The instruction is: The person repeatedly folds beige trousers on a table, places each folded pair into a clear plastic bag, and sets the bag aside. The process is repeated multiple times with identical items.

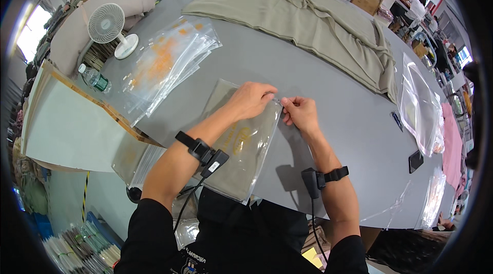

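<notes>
A clear plastic garment bag point(246, 162) with a folded olive-grey cloth inside lies at the front edge of the grey table, bearing yellow print. My left hand point(252, 98) pinches the bag's far right corner between thumb and fingers. Just right of it, my right hand point(301, 114) has its thumb and fingertips closed at the same corner. What sits between the right fingertips is too small to tell. Dark straps with small cabled devices circle both forearms.
Flat zip bags point(165, 62), a white fan point(108, 27) and a water bottle point(95, 78) stand left. Sage fabric point(292, 16) spans the back. At right lie clear plastic bags point(420, 104), a phone point(416, 161) and pink cloth point(451, 147). A person point(416, 8) sits far off.
</notes>
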{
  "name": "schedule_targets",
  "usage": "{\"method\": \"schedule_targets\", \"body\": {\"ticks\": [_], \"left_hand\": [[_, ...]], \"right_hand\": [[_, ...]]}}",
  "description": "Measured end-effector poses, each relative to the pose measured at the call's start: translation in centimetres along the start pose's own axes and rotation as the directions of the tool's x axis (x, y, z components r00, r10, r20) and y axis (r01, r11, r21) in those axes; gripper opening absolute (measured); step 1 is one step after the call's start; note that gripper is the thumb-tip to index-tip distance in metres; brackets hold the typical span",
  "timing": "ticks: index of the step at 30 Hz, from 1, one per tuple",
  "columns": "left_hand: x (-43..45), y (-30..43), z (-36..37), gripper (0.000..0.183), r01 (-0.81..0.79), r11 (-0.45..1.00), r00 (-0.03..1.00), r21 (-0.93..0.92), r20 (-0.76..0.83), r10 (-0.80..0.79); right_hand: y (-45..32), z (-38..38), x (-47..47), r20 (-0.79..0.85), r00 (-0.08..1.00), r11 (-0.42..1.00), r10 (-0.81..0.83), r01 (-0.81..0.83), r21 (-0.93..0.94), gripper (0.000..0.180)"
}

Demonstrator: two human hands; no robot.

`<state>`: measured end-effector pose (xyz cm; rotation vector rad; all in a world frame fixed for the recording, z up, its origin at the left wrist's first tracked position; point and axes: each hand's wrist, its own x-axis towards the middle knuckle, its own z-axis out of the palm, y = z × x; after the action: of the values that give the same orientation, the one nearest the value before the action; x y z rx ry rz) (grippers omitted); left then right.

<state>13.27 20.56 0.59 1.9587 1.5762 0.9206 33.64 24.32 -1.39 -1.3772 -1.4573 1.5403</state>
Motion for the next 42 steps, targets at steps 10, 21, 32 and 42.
{"method": "schedule_targets", "body": {"ticks": [10, 21, 32, 42], "left_hand": [[1.0, 0.3, 0.7, 0.022, 0.208, 0.965, 0.978, -0.158, 0.058, -0.202], [0.6, -0.1, 0.7, 0.022, 0.158, 0.978, 0.987, -0.137, 0.006, -0.159], [0.1, 1.2, 3.5, 0.015, 0.114, 0.977, 0.981, 0.178, -0.176, -0.083], [-0.1, -0.3, 3.9, 0.018, 0.105, 0.971, 0.968, 0.215, -0.248, -0.050]], "right_hand": [[-0.9, -0.7, -1.8, 0.150, 0.988, 0.993, -0.038, 0.021, 0.115, 0.027], [-0.7, 1.2, -1.9, -0.019, 0.999, 0.997, -0.032, 0.034, 0.071, 0.032], [-0.1, 1.6, -1.7, -0.109, 0.993, 0.996, -0.043, 0.034, -0.077, 0.026], [2.0, 2.5, -19.5, 0.426, 0.881, 0.959, 0.206, -0.095, -0.267, 0.034]]}}
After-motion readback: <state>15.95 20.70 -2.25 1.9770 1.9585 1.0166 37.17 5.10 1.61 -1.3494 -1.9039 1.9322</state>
